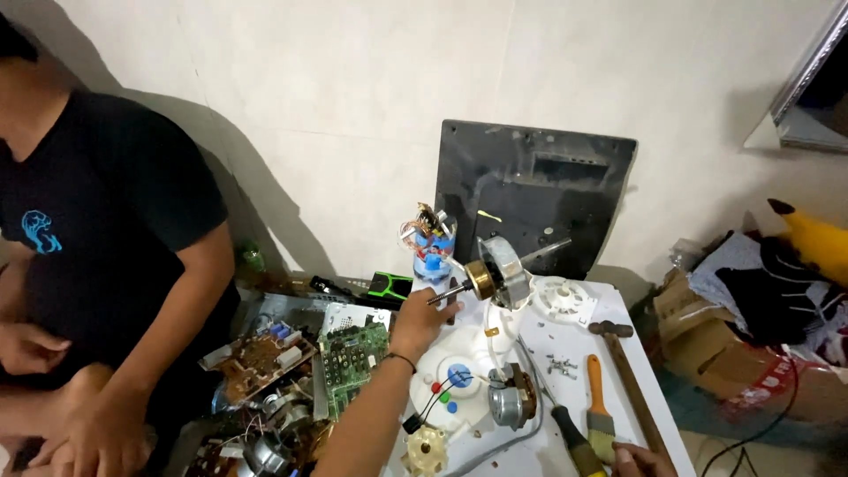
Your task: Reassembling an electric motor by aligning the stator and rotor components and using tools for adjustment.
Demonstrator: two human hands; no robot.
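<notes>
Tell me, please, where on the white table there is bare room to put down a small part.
The white table is bare along its right edge, beside the hammer. A small patch lies between the screws and the grey motor. The left side, with the circuit boards, is crowded.

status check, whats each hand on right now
Left hand grips the upright fan motor assembly near its shaft. Right hand rests at the table edge by the paintbrush. Screwdriver and hammer lie close alongside.

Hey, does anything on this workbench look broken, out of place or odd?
Yes. The fan motor stands stripped of its housing, shaft bare, with the left hand at its base. Loose screws lie scattered, and bare circuit boards are heaped alongside.
</notes>
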